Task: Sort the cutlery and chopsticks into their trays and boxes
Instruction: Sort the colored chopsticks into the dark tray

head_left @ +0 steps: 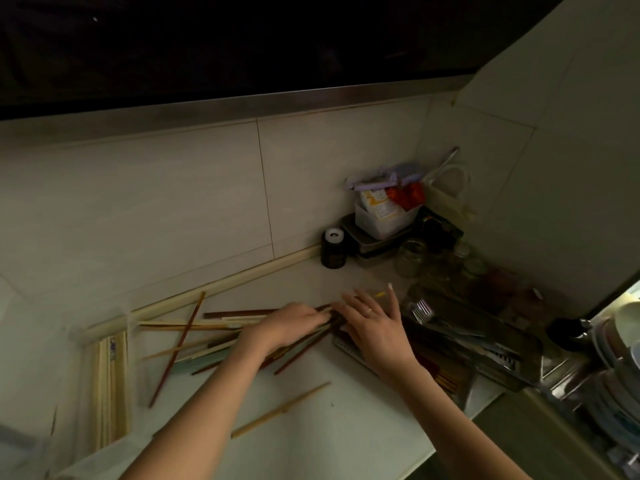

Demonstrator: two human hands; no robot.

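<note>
Currently gathering: left hand [287, 327] grip clenched on dark chopsticks [242, 312] scattered on counter [311, 427]; right hand [374, 323] released, flat beside. Next, probably: align bundle, move to tray [491, 344].

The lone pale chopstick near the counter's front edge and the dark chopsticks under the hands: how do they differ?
The pale chopstick is light wood; the dark chopsticks are reddish brown. The pale chopstick lies alone and untouched; the dark chopsticks are bunched under the left hand and right hand. Both lie flat on the white counter.

Dark and pale chopsticks [214, 332] scattered crisscross on counter, forks [423, 311] in tray [519, 362]
</note>
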